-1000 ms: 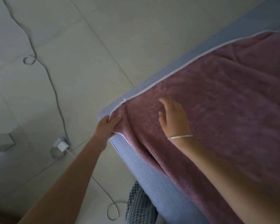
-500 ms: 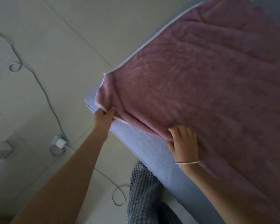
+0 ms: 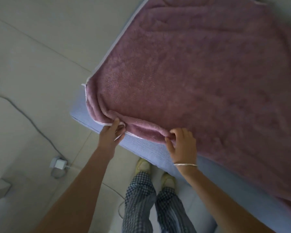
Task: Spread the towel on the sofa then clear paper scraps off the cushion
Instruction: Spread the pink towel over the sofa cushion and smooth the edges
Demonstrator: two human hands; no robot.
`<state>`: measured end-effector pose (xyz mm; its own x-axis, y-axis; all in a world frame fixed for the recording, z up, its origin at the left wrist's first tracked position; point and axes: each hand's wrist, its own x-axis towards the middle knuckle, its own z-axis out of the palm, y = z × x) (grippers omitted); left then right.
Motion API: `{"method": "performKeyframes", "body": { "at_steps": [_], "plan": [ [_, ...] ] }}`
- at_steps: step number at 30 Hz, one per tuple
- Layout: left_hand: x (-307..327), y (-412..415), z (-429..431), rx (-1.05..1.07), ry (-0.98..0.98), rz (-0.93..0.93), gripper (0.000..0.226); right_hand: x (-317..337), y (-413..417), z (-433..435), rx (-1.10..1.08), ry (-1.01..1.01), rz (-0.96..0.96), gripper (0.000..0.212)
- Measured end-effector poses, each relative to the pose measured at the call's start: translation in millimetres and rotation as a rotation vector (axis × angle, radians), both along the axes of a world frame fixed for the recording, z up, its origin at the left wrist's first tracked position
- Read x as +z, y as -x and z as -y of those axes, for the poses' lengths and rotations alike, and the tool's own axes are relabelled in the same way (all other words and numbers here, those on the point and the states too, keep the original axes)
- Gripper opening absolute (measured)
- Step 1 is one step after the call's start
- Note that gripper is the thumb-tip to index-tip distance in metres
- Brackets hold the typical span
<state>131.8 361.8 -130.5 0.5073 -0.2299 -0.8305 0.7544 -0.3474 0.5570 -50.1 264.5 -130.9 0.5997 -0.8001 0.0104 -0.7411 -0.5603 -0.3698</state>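
Pinching pink towel (image 3: 191, 81) hem in left hand (image 3: 110, 134), gripping bunched hem in right hand (image 3: 181, 144), blue sofa cushion (image 3: 141, 147) just below both, white charger (image 3: 58, 163) leftward on floor (image 3: 40, 56)

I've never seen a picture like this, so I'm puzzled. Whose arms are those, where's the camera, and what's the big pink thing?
There is no machine here, just a person. The camera sits on their head and looks down, so you see their own arms, checked trousers and slippers below. The big pink thing is a fluffy towel lying on a blue sofa cushion. The left hand grips the towel's white-trimmed edge near the corner, and the right hand, with a thin bracelet on the wrist, pinches the same edge further along. On the pale floor lie a white charger and a cable. No paper scraps show.
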Motion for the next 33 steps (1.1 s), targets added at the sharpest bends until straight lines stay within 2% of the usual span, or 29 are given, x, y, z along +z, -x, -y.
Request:
{"method": "performKeyframes", "body": {
  "at_steps": [2,4,6,8,10,13,14,16,19,23,27,30,33],
  "plan": [
    [1.8,9.1,2.2,-0.034,-0.018,0.072,0.010,5.8,17.1,-10.9,-0.082,0.031,-0.024,0.019],
    [3.6,15.1,0.1,-0.074,-0.058,0.161,0.008,10.1,26.7,-18.7,-0.203,-0.054,-0.010,0.026],
    [3.2,18.9,-3.2,-0.129,-0.094,0.180,0.007,12.5,27.0,-22.4,-0.541,-0.352,0.058,0.036],
    [2.6,22.5,-6.0,-0.104,-0.116,0.124,0.007,8.2,28.9,-20.4,-1.036,-0.651,0.169,0.028],
    [0.6,22.9,-8.8,0.033,-0.102,0.028,0.020,3.1,31.2,-17.1,-1.392,-0.874,0.411,0.027],
    [-1.0,22.1,-14.7,0.159,-0.069,-0.021,0.022,6.2,30.4,-6.7,-1.673,-1.139,0.958,0.020],
    [-0.9,22.1,-16.7,0.171,-0.063,-0.009,0.021,11.0,29.4,-2.2,-1.665,-1.218,1.088,0.020],
    [0.6,22.9,-19.7,0.170,-0.067,0.035,0.022,17.5,28.0,4.9,-1.600,-1.322,1.141,0.025],
    [4.8,23.1,-21.6,0.134,-0.097,0.101,0.024,23.4,31.5,7.6,-1.538,-1.373,1.057,0.024],
    [11.7,17.9,-19.2,0.110,-0.148,0.162,0.025,33.8,31.3,9.3,-1.596,-1.411,1.118,0.027],
    [13.9,14.3,-21.0,0.087,-0.187,0.221,0.028,43.1,37.1,-7.0,-1.619,-1.443,0.965,0.032],
    [9.1,17.9,-23.6,0.077,-0.221,0.207,0.028,34.3,53.3,-36.2,-1.675,-1.428,0.981,0.024],
    [4.5,22.0,-24.4,0.063,-0.194,0.162,0.028,16.3,76.1,-61.6,-1.716,-1.440,0.954,0.026]
  ]
}}
